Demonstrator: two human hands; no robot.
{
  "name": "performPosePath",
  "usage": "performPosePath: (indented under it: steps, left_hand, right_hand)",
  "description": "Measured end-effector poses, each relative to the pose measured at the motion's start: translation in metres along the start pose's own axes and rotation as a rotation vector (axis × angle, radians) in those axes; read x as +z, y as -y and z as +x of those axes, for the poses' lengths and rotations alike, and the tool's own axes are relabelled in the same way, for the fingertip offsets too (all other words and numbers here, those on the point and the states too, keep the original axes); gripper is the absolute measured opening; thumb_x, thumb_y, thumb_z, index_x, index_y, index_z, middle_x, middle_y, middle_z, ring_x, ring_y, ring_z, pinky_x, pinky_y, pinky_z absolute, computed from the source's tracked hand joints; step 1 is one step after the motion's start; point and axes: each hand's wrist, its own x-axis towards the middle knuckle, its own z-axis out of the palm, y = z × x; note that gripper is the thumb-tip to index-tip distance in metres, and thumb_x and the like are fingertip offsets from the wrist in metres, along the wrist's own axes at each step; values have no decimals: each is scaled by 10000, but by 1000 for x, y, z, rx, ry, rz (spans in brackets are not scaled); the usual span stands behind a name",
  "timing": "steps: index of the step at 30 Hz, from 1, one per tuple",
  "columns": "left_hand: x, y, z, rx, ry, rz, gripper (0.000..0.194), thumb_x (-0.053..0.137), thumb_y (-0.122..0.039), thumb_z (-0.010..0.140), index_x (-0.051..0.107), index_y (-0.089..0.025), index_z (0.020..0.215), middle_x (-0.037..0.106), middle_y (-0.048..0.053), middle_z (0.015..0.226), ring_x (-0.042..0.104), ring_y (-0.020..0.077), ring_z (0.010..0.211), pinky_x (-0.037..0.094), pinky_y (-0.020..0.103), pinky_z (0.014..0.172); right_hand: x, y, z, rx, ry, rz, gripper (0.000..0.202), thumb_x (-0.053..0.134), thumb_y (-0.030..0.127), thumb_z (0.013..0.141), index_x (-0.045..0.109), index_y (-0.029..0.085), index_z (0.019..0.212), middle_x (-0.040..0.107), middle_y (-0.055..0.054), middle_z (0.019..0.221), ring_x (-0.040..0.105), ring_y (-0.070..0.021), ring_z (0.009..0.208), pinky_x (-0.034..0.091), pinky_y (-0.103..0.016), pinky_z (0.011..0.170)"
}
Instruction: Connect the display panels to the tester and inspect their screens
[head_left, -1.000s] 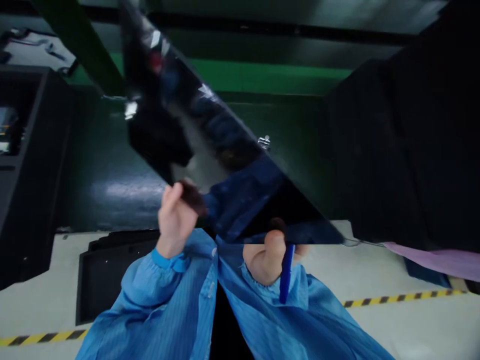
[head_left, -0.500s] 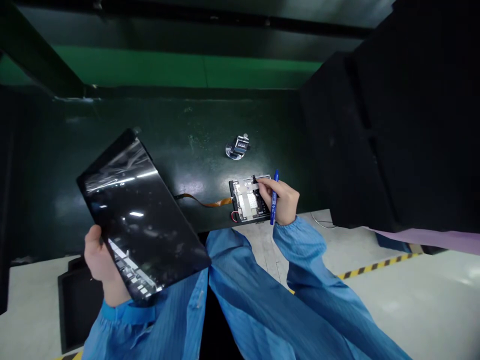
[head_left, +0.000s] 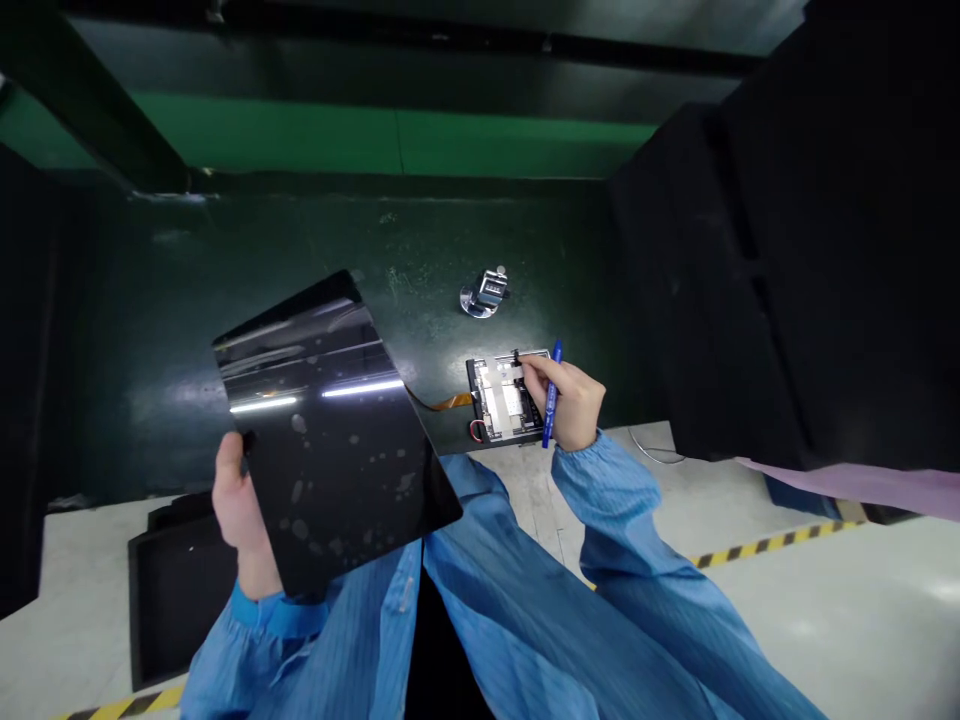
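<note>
— So, what is the left hand (head_left: 238, 495) holding?

— One glossy black rectangular glass panel (head_left: 330, 425), tilted, above the person's lap and the near edge of the dark green counter (head_left: 225, 300). Its fingers are closed round the panel's left edge, with the thumb on the front face. Two bright streaks of light and a scatter of smudges show on the glass; no writing or brand can be read on it.

— And the right hand (head_left: 566, 400)?

— It is curled round one blue pen (head_left: 551, 400), held nearly upright, while its fingertips (head_left: 525, 368) pinch or press something small and dark at the top of one small circuit board in a black frame (head_left: 502, 400). Which of the two I cannot tell. The board lies at the counter's near edge, and any print on it is too small to read.

— Anything joining the two?

— One orange flat ribbon cable (head_left: 446, 403) runs from the board's left side toward the panel.

— What else is about?

— One small silver metal hand tally counter (head_left: 484, 292) sits farther back, well apart from the board. Both sleeves are light blue, and a black tray (head_left: 176, 590) lies on the pale floor by a yellow-and-black striped line (head_left: 757, 547).
</note>
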Motion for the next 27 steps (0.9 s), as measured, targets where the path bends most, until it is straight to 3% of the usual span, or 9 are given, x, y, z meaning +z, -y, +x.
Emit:
performPosePath:
  steps: [1, 3, 5, 7, 10, 13, 19, 24, 27]
  left_hand:
    - [4, -4, -3, -5, -48, -25, 214, 622, -458, 877, 695, -330, 1032, 684, -83, 709, 688, 184, 882, 545, 292, 832]
    - [13, -14, -9, -62, -24, -119, 332, 548, -571, 904, 739, -316, 999, 749, -52, 796, 714, 199, 936, 557, 334, 906]
    - [21, -25, -15, -180, 101, -303, 460, 489, -652, 900, 777, -293, 909, 785, -14, 849, 732, 238, 974, 561, 397, 956]
    - [28, -34, -18, -299, 238, -511, 454, 543, -660, 866, 798, -284, 856, 794, 7, 821, 735, 276, 1018, 558, 436, 986]
    - [33, -39, -21, -354, 306, -632, 377, 674, -610, 801, 812, -261, 841, 784, 34, 744, 726, 318, 1067, 574, 474, 973]
    - [35, -37, -24, -340, 311, -600, 399, 676, -618, 788, 785, -235, 763, 787, 58, 768, 716, 336, 1096, 589, 494, 946]
    - [39, -41, -33, -346, 340, -567, 410, 649, -623, 773, 747, -228, 726, 796, 79, 874, 681, 358, 1172, 587, 518, 953]
    - [41, -45, -38, -433, 392, -568, 404, 698, -608, 705, 744, -212, 767, 794, 98, 981, 649, 371, 1224, 571, 526, 982]
    - [38, -41, -39, -512, 356, -590, 361, 706, -570, 666, 724, -210, 682, 792, 95, 864, 684, 386, 1155, 590, 505, 944]
  right_hand:
    - [-1, 4, 1, 3, -24, 5, 182, 611, 252, 951, 784, 198, 933, 686, -20, 685, 640, -152, 600, 507, -259, 611]
    - [-4, 19, 2, 27, -77, 75, 187, 580, 241, 971, 763, 199, 978, 703, -25, 733, 660, -162, 638, 535, -278, 645]
    - [-7, 42, 5, 52, -86, 238, 213, 523, 210, 1000, 726, 206, 1062, 738, -38, 853, 697, -172, 724, 574, -307, 715]
    - [-11, 70, 8, 9, -31, 424, 243, 479, 161, 1007, 691, 217, 1113, 758, -49, 990, 729, -185, 856, 600, -342, 805]
    - [-16, 104, 18, -295, 135, 541, 221, 511, 142, 988, 656, 220, 1135, 755, -58, 1140, 703, -210, 1097, 594, -381, 922]
    - [-16, 119, 28, -582, 224, 481, 197, 565, 211, 989, 622, 202, 1178, 734, -68, 1224, 621, -250, 1260, 544, -445, 1025]
    - [-8, 138, 28, -479, 229, 218, 262, 591, 288, 991, 607, 199, 1237, 674, -80, 1341, 532, -307, 1360, 427, -554, 1129]
    - [-13, 158, 19, -646, 339, 512, 307, 484, 330, 1046, 617, 229, 1304, 659, -56, 1364, 506, -251, 1398, 457, -506, 1144]
    - [-21, 148, 30, -417, 247, 629, 336, 364, 311, 1081, 635, 325, 1279, 684, -12, 1317, 647, -182, 1219, 566, -369, 999]
